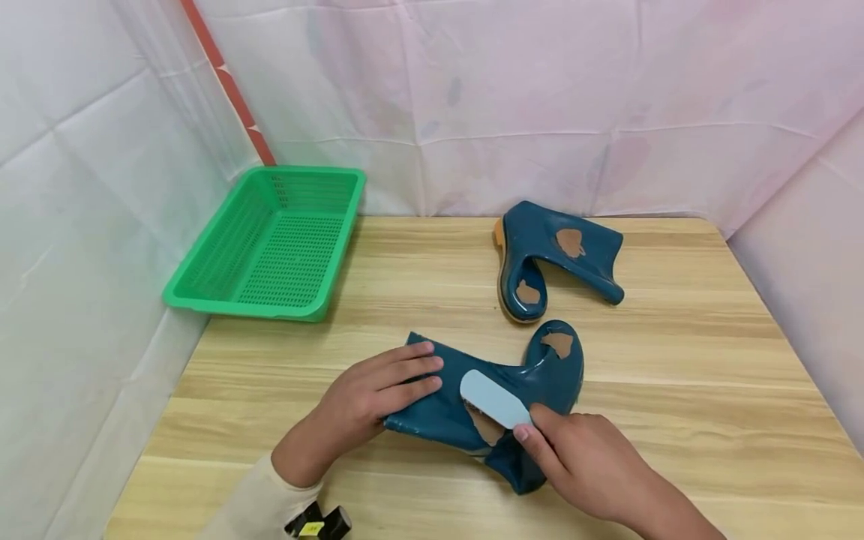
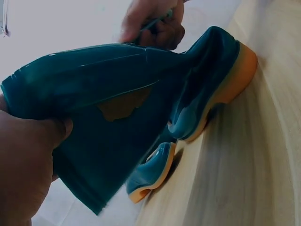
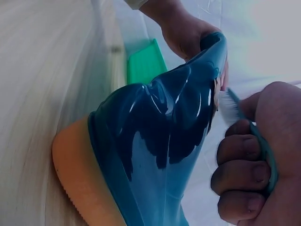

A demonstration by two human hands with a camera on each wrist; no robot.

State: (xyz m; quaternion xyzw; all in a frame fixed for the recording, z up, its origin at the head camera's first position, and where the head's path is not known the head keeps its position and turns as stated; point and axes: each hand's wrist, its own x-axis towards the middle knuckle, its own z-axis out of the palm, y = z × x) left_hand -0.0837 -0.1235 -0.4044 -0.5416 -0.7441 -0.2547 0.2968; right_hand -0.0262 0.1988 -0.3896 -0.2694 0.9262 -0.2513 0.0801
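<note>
A dark teal rain boot (image 1: pixel 553 382) with an orange sole (image 3: pixel 84 165) lies tilted over the wooden table, its opening toward my left hand. My left hand (image 1: pixel 371 390) grips the shaft near that opening; in the left wrist view the thumb presses one face of it. Brown patches mark the boot, one on the shaft (image 1: pixel 486 429) and one on the toe. My right hand (image 1: pixel 594 465) holds a light blue brush (image 1: pixel 496 399) by its handle, fingers curled round it. The white bristles (image 3: pixel 229 109) meet the shaft by its brown patch in the right wrist view.
Behind, the matching teal boot (image 1: pixel 540 229) lies on its side, also with brown patches. A green plastic basket (image 1: pixel 243 308) stands at the table's back left. White cloth (image 1: pixel 499 97) hangs along the back and sides of the table (image 1: pixel 675 345).
</note>
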